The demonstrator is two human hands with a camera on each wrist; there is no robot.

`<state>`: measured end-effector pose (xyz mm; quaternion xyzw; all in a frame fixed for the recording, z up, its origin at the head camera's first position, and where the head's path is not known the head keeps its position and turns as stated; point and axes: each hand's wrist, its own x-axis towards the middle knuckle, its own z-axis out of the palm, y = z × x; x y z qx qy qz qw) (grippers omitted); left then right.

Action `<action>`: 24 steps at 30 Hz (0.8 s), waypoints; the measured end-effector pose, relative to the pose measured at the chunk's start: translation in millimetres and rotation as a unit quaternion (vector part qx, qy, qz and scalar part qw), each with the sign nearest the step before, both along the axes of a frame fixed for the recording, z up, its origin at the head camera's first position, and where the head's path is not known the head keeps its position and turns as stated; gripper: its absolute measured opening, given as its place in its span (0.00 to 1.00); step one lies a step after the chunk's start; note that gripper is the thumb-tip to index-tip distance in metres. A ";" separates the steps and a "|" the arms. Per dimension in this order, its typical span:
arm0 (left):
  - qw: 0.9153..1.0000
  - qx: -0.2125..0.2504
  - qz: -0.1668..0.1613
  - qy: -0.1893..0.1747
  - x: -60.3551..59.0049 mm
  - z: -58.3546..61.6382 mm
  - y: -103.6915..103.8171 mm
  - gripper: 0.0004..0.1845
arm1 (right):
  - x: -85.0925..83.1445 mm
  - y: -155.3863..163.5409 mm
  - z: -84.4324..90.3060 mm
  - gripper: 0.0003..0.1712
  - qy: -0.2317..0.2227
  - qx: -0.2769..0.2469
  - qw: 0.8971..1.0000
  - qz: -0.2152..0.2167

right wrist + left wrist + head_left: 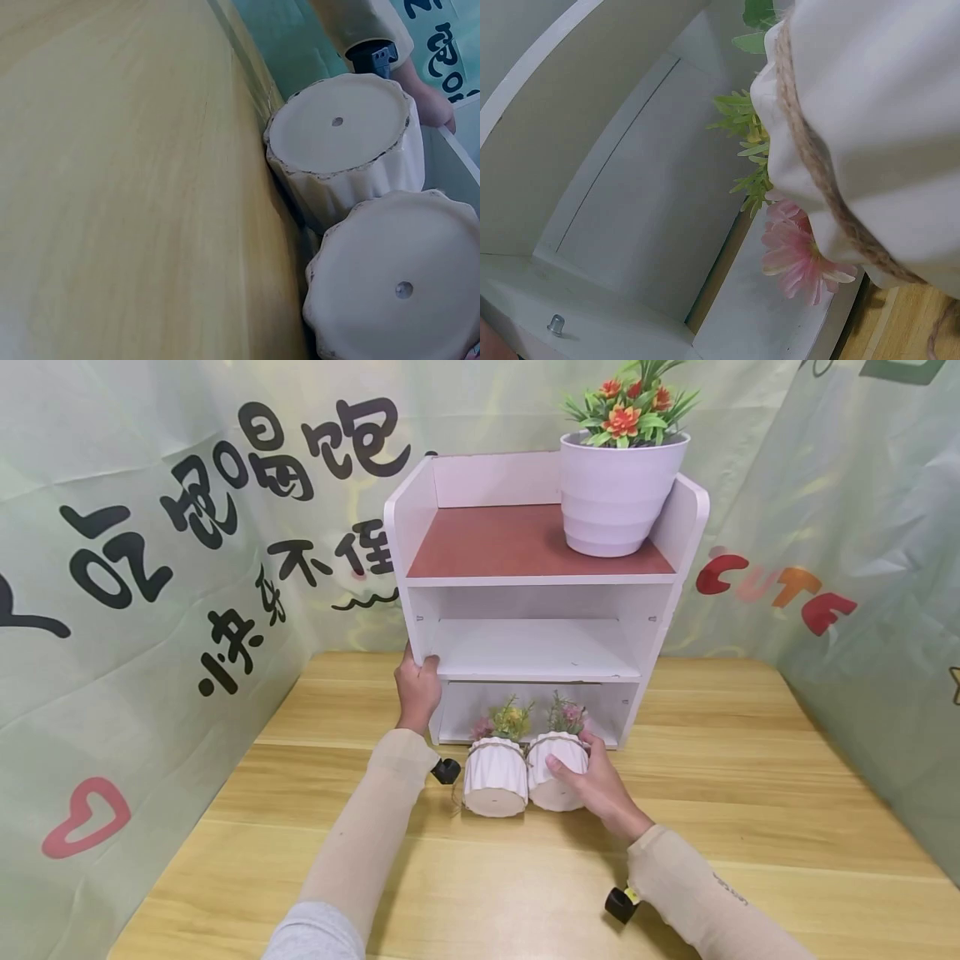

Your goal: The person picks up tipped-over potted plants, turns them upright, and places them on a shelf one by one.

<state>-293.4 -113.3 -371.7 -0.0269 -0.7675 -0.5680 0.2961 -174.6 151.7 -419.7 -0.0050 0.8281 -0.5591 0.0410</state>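
Note:
My left hand [418, 692] grips the left side panel of a white tabletop shelf [538, 649], low down, thumb at the front edge. With my right hand [603, 787] I hold a small white ribbed flowerpot [553, 763] with pink flowers, its thumb across the pot's front. Beside it, on the left, lies a similar white pot [495, 778] with yellow and pink flowers and twine round its rim. Both pots are tipped, flowers toward the lowest compartment, undersides toward me. The right wrist view shows the pot bottoms [337, 139], each with a small hole.
A large pale-lilac pot [618, 497] of orange-red flowers stands on the shelf's red-brown top, at the right. The shelf rests on a wood-grain table [712, 760]. Printed cloth [142, 635] hangs behind and along both sides.

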 end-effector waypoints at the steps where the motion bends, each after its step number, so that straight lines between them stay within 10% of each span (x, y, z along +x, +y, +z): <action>1: 1.000 0.000 0.001 0.000 0.0 0.3 0.2 0.25 | -0.2 0.0 0.1 0.52 -0.002 -0.002 1.000 0.000; 24: 1.000 0.001 0.001 -0.005 0.2 1.2 0.4 0.23 | 0.8 3.3 -0.4 0.47 -0.018 -0.071 0.997 -0.019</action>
